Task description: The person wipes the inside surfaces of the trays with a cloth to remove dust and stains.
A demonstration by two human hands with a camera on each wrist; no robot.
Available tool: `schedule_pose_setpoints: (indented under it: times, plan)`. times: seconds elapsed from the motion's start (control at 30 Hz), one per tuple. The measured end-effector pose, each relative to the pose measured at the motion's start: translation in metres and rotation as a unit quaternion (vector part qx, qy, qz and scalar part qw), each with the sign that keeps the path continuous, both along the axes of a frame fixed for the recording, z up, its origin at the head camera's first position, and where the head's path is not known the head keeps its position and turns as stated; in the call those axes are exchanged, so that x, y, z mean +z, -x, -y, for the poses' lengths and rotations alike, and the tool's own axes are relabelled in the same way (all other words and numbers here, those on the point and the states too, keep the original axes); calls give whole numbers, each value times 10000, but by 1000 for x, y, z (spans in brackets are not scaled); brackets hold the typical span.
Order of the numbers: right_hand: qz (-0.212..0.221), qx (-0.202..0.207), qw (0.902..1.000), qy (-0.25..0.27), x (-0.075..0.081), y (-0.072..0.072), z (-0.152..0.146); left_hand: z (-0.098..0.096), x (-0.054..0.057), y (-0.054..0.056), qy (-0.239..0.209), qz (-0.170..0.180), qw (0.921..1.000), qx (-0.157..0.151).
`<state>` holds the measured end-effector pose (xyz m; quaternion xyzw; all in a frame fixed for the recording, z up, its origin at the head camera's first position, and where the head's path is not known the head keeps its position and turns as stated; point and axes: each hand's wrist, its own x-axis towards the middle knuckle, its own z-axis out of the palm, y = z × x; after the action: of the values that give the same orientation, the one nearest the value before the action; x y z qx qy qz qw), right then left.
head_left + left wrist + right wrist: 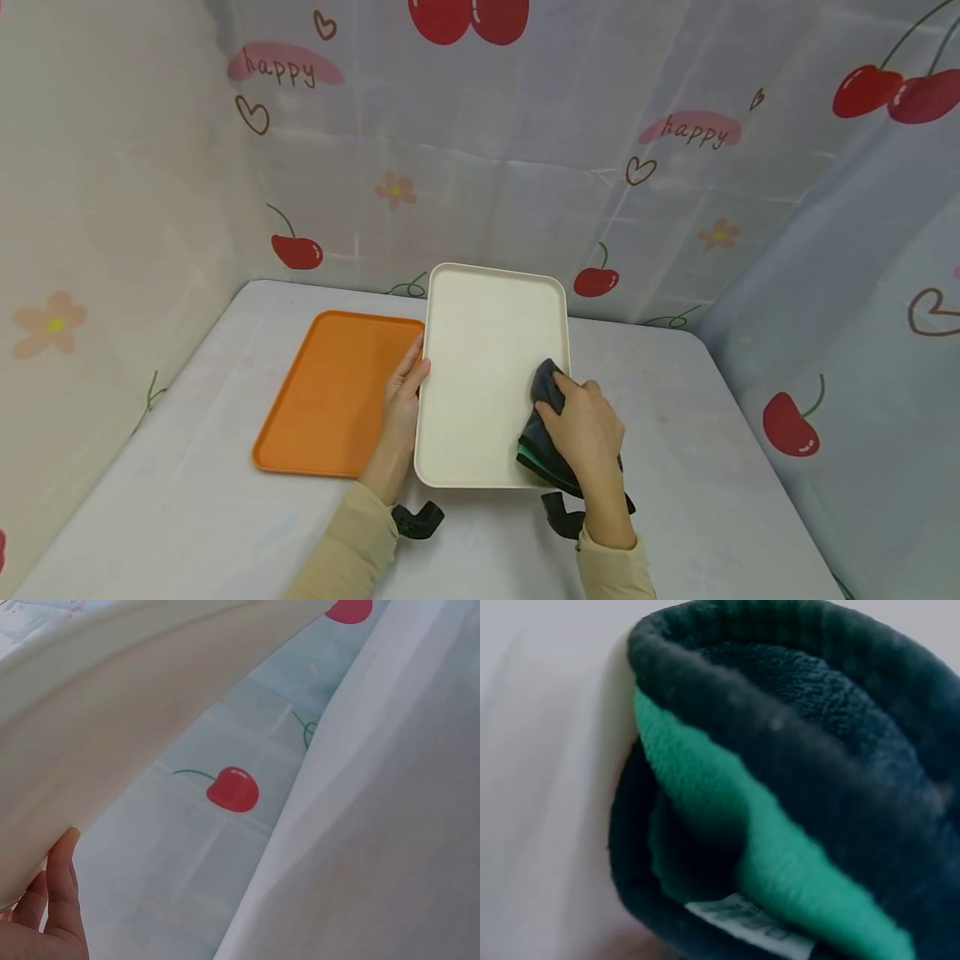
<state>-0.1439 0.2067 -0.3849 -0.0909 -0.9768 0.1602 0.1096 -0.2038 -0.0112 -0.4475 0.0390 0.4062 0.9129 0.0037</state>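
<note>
A cream rectangular tray (487, 358) is held up off the table, its inner face toward the head camera. My left hand (405, 390) grips its left edge; in the left wrist view, fingers (64, 885) press against the tray's underside (112, 727). With my right hand (585, 425) I hold a folded dark grey and green cloth (546, 433) against the tray's lower right part. The right wrist view is filled by the cloth (780, 765), with its dark border, green side and a white label (750, 926). An orange tray (337, 400) lies flat to the left, partly behind my left hand.
A white-covered table (697, 467) lies under everything. Behind it hangs a curtain (495, 208) printed with cherries, hearts and flowers, and similar sheets close off both sides. Black wrist mounts (418, 520) sit at both wrists.
</note>
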Motion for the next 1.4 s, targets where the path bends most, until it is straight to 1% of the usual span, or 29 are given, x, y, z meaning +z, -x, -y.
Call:
schedule_pose_setpoints:
  times: [0.33, 0.5, 0.7, 0.87, 1.03, 1.2, 1.4]
  plan:
    - [2, 148, 9999, 0, -3, -1, 11, -1, -3, 1, 47, 8, 10000, 6]
    - [-63, 275, 9996, -35, -4, -1, 16, -2, -3, 0, 62, 38, 10000, 46]
    - [-127, 387, 9991, -70, -4, -3, 24, -3, -3, 0, 77, -15, 10000, 13]
    - [-129, 494, 9986, -100, -4, -5, 34, -3, -3, 0, 134, -43, 9999, 0]
    - [-258, 667, 9973, -138, -4, -7, 45, -4, -4, 1, 152, -59, 9999, 14]
    - [-347, 816, 9959, -157, -3, -8, 56, -5, -5, 1, 123, -97, 9999, -43]
    - [-427, 979, 9941, -203, -3, -9, 69, -6, -7, 1, 225, -134, 9996, -62]
